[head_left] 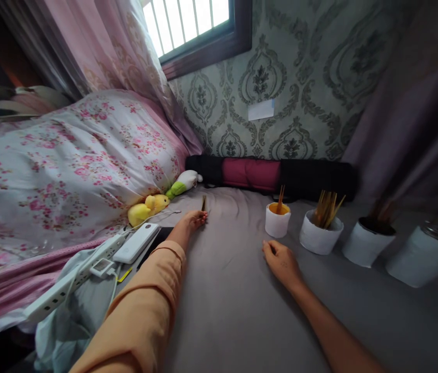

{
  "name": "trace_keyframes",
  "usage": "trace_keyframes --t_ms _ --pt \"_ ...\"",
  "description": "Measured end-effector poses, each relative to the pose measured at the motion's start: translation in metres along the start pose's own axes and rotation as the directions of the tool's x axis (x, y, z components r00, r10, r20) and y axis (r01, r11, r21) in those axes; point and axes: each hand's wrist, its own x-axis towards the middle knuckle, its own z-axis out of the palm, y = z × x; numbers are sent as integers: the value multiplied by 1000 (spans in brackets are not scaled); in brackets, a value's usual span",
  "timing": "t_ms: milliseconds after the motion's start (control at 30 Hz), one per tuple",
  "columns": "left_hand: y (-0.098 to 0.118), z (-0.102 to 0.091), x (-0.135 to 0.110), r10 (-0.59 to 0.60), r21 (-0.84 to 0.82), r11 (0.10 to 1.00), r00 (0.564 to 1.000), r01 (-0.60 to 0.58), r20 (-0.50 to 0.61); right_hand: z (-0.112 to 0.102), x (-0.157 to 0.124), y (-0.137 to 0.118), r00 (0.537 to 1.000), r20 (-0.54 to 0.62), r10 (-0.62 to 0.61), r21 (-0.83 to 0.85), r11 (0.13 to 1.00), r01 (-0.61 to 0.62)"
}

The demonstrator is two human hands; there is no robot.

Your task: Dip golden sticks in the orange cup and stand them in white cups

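Note:
My left hand [196, 219] reaches forward over the grey sheet [227, 290], its fingers closed around a small bunch of thin brown sticks [204, 202] that point upward. Low on the sheet to the right is my right hand [281, 263], fingers curled in and thumb near the index finger; nothing shows in it. Just beyond it stands a small white-wrapped cup [277, 224] with a yellowish inside and a few thin sticks [281, 199]. A wider white cup [321, 238] to its right holds a thicker bunch of sticks [325, 210].
Two more white containers [368, 246], [426, 259] with sticks continue the row rightward. A black and maroon roll [252, 174] lies along the wall. At left are plush toys [147, 208], a white power bank [136, 243], a power strip [69, 282] with cables, and floral bedding [87, 150].

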Motion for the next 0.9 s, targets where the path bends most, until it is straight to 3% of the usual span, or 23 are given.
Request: trace_keyframes --t_ms 233,500,900 --pt "-19 12 -16 131 -145 982 991 -125 36 0 0 1 1000 -2 -7 -8 1000 7" --pt "-43 34 -38 310 -320 907 949 -275 63 0 1 1 1000 10 -7 12 1000 7" --pt "-84 64 -81 313 -324 914 934 -246 174 -2 0 0 1000 19 3 7 1000 -3"
